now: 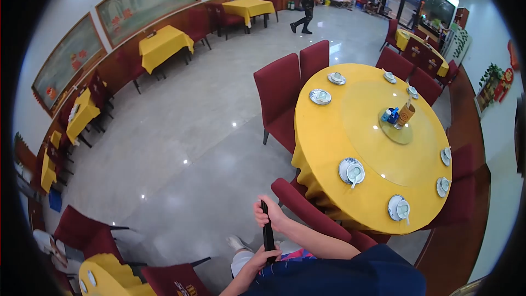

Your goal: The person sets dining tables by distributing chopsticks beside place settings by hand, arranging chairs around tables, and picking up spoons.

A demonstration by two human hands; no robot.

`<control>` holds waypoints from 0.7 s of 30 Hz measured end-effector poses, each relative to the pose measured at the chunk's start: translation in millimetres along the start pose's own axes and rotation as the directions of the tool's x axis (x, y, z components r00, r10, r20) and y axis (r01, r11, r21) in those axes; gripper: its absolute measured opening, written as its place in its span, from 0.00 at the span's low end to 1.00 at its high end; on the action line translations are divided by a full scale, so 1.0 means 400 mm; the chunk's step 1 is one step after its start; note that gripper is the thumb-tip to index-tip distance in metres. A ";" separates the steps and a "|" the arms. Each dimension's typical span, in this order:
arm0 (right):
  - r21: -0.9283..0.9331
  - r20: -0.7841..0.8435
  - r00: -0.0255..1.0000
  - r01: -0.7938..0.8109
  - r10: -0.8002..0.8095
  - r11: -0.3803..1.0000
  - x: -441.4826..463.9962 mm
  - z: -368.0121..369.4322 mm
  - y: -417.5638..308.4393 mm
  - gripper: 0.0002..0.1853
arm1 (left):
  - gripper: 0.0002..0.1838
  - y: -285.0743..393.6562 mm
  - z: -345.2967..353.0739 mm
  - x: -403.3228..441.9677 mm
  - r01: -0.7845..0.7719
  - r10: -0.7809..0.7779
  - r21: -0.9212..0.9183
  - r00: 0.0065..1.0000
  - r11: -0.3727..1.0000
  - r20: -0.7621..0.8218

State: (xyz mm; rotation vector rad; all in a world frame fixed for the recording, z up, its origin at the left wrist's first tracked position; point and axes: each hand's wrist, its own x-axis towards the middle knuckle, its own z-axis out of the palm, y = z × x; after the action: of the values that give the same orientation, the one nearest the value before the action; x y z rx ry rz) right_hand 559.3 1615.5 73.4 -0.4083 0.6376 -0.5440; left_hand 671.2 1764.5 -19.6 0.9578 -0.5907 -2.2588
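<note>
My right hand (269, 214) is closed around the upper part of a slim black bar-shaped thing (268, 235), like a handle or a folded stick; its exact kind does not show. Lower down, close to my body, my left hand (264, 257) grips the bottom end of the same black thing. It stands nearly upright in front of my dark blue shirt (339, 274). Below, a light shoe (238, 243) shows on the floor. A dark red chair (312, 211) is just to the right of my right hand.
A round table with a yellow cloth (323, 126) stands at right, with place settings, a glass turntable and a brown holder (406, 114). Chairs (276, 93) surround it. Yellow tables (164, 46) line the left wall. A person in black (308, 3) walks across the grey floor (192, 115).
</note>
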 end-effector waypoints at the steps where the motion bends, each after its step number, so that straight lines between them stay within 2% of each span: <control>1: 0.003 -0.012 1.000 0.017 -0.017 1.000 0.034 -0.005 -0.013 0.19 | 0.09 0.021 -0.034 0.019 0.009 -0.009 0.009 1.000 1.000 0.017; 5: 0.057 -0.107 0.989 0.105 -0.098 0.993 0.176 -0.019 -0.053 0.18 | 0.09 0.127 -0.156 0.080 0.091 -0.091 0.005 0.987 0.996 0.135; 8: 0.071 -0.153 0.977 0.161 -0.149 0.984 0.293 0.009 -0.077 0.15 | 0.14 0.236 -0.251 0.099 0.131 -0.134 0.025 0.968 0.991 0.212; 11: 0.010 -0.207 0.942 0.272 -0.264 0.962 0.415 0.089 -0.135 0.13 | 0.16 0.378 -0.345 0.096 0.078 -0.067 -0.039 0.971 0.996 0.229; 14: -0.028 -0.180 0.942 0.285 -0.285 0.958 0.515 0.188 -0.199 0.11 | 0.12 0.501 -0.453 0.097 0.161 -0.143 -0.082 0.971 0.984 0.189; 15: -0.035 -0.157 0.946 0.283 -0.285 0.959 0.543 0.216 -0.215 0.12 | 0.09 0.533 -0.472 0.100 0.083 -0.082 0.005 0.979 0.997 0.189; 16: -0.018 -0.174 0.941 0.291 -0.290 0.957 0.579 0.236 -0.220 0.12 | 0.09 0.564 -0.500 0.097 0.107 -0.108 0.012 0.975 0.994 0.193; 18: 0.051 -0.187 0.948 0.271 -0.257 0.961 0.620 0.251 -0.235 0.14 | 0.14 0.620 -0.516 0.108 0.079 -0.108 0.137 0.969 0.987 0.220; 19: 0.073 -0.251 0.933 0.284 -0.258 0.956 0.632 0.261 -0.242 0.16 | 0.18 0.647 -0.511 0.112 0.052 -0.079 0.121 0.969 0.991 0.233; 21: 0.117 -0.270 0.922 0.319 -0.279 0.941 0.638 0.264 -0.266 0.17 | 0.18 0.681 -0.528 0.130 0.082 -0.122 0.157 0.957 0.984 0.262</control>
State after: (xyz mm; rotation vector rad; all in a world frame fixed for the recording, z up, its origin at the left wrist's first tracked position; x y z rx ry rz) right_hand 763.2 1401.6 91.5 -0.2891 0.7734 -0.9447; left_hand 898.6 1500.3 -16.2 0.7654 -0.8518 -2.4892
